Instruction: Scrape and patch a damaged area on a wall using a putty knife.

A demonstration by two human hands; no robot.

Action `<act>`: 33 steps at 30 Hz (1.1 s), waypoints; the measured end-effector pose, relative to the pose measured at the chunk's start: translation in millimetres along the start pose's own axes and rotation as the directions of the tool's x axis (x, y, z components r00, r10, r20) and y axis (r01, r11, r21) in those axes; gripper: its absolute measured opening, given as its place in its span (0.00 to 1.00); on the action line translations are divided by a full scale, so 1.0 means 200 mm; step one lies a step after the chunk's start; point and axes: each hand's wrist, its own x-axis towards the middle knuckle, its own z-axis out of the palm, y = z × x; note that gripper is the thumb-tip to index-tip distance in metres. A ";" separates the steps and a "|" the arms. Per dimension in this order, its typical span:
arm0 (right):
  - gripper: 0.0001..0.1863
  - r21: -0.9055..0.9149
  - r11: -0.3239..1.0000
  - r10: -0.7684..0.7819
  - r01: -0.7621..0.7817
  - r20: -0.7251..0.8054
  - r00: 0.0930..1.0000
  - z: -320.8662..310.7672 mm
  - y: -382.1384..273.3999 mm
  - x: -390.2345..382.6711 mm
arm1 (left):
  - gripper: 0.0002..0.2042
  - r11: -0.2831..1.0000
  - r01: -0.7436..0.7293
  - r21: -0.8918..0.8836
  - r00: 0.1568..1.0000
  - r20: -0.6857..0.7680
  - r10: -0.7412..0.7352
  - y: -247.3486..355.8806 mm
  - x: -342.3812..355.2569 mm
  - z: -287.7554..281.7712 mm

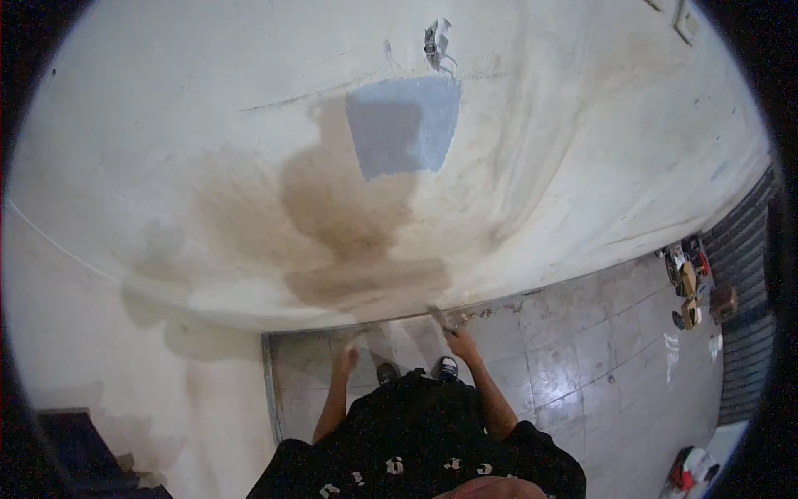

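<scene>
My right hand (pixel 460 341) is closed around a small dark, slim tool (pixel 437 317), which points up toward the foot of the wall. Its exact kind is too small and blurred to make out. To the left, my left hand (pixel 347 358) hangs over the floor, smeared by motion, and its fingers cannot be read. In front of me rises a stained off-white wall (pixel 540 133). A grey-blue painted patch (pixel 436 125) marks it, with my shadow falling across the patch and the stains below.
Above the patch sits a damaged wall fitting (pixel 431 48). Grey floor tiles (pixel 582 353) run to the right, toward a ribbed shutter (pixel 752 291) and a pile of assorted items (pixel 688 283). Crumbs of debris (pixel 490 313) lie along the wall's base. A dark object (pixel 79 449) stands lower left.
</scene>
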 end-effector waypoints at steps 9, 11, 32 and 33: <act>0.16 0.711 0.643 -0.230 0.287 -0.178 0.957 -0.73 -1.48 -0.11 | 0.22 0.745 -0.592 0.307 0.667 -0.332 0.667 1.57 0.73 1.64; 0.15 0.747 0.593 -0.189 0.300 -0.234 0.954 -0.76 -1.52 -0.11 | 0.22 0.740 -0.600 0.303 0.647 -0.361 0.672 1.70 0.73 1.82; 0.14 0.753 0.540 -0.149 0.375 -0.353 0.924 -0.76 -1.59 -0.10 | 0.17 0.718 -0.575 0.393 0.559 -0.452 0.695 1.78 0.90 2.01; 0.14 0.753 0.546 -0.147 0.366 -0.344 0.927 -0.77 -1.60 -0.10 | 0.17 0.716 -0.573 0.398 0.561 -0.446 0.697 1.80 0.90 2.02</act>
